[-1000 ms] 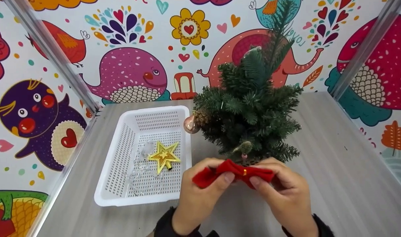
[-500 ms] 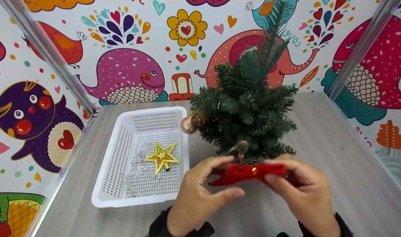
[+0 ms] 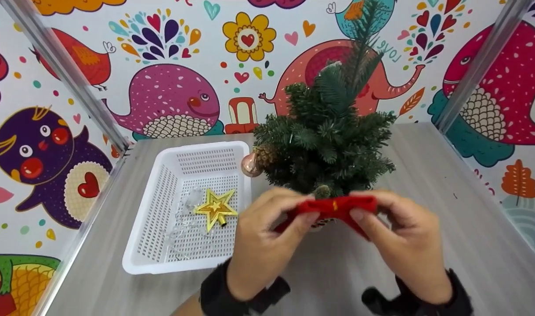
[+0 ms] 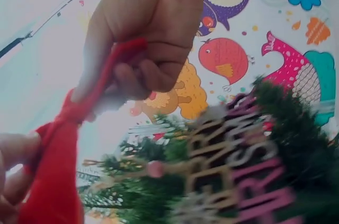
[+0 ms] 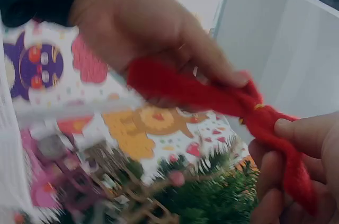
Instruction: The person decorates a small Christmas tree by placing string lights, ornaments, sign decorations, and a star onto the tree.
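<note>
A red fabric bow [image 3: 337,204] with a gold tie at its middle is held in front of the small Christmas tree [image 3: 329,131]. My left hand [image 3: 267,237] pinches the bow's left loop between thumb and fingers. On the other side my right hand [image 3: 401,239] pinches the right loop, and one red tail hangs below that thumb. The gold tie [image 5: 258,106] shows between both hands in the right wrist view. Behind the bow, a lettered hanging ornament [image 4: 228,171] with a pink bead [image 4: 154,169] is seen on the tree in the left wrist view.
To the left of the tree stands a white perforated basket [image 3: 140,259] holding a gold star [image 3: 216,208] and some clear plastic pieces [image 3: 184,232]. A pink bauble [image 3: 251,165] and a pinecone [image 3: 265,156] hang at the tree's left side. Patterned panels with metal posts enclose the table.
The left hand let go of the bow's left side half a second ago and pinches it again now. Both hands have raised the bow a little toward the tree.
</note>
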Demonstrator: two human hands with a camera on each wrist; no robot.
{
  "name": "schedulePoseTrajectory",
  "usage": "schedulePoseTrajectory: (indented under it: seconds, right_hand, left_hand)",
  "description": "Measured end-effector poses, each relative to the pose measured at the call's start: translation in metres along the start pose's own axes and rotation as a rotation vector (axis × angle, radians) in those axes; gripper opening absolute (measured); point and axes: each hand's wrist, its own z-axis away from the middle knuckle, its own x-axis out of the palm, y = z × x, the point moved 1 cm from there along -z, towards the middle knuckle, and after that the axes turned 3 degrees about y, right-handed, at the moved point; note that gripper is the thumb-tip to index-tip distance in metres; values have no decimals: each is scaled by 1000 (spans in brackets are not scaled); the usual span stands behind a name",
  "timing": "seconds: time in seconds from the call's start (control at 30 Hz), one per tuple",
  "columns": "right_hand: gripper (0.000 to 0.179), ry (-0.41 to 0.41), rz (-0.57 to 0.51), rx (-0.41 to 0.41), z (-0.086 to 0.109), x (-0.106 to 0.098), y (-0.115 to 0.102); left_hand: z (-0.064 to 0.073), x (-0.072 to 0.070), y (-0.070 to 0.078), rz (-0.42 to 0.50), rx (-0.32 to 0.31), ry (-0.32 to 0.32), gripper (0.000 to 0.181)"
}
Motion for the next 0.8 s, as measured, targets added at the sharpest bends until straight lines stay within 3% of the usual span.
schedulePoseTrajectory:
  seconds: [0.1, 0.2, 0.23, 0.37, 0.53, 0.63, 0.8]
  right_hand:
    - [26, 68, 152, -50, -21, 2, -2]
    - [22, 85, 264, -69, -37, 5, -3]
    - [20, 79, 301, -64, -41, 7, -4]
    - [15, 31, 422, -34, -45, 12, -6]
    - [12, -27, 537, 35, -38, 12, -9]
    - [9, -73, 574, 77, -36, 11, -11]
    - [7, -133, 604, 121, -34, 11, -10]
  left_hand:
    - [-24, 3, -1, -66, 53, 19, 16]
    - [-39, 3, -5, -158, 21, 39, 18]
    - [-42, 3, -6, -185, -17, 41, 19]
    - [-42, 2, -16, -261, -152, 28, 22]
    - [-35, 4, -24, -218, -243, -5, 21]
    - [-32, 4, -26, -211, -271, -14, 20]
    - [-30, 5, -27, -350, -249, -28, 18]
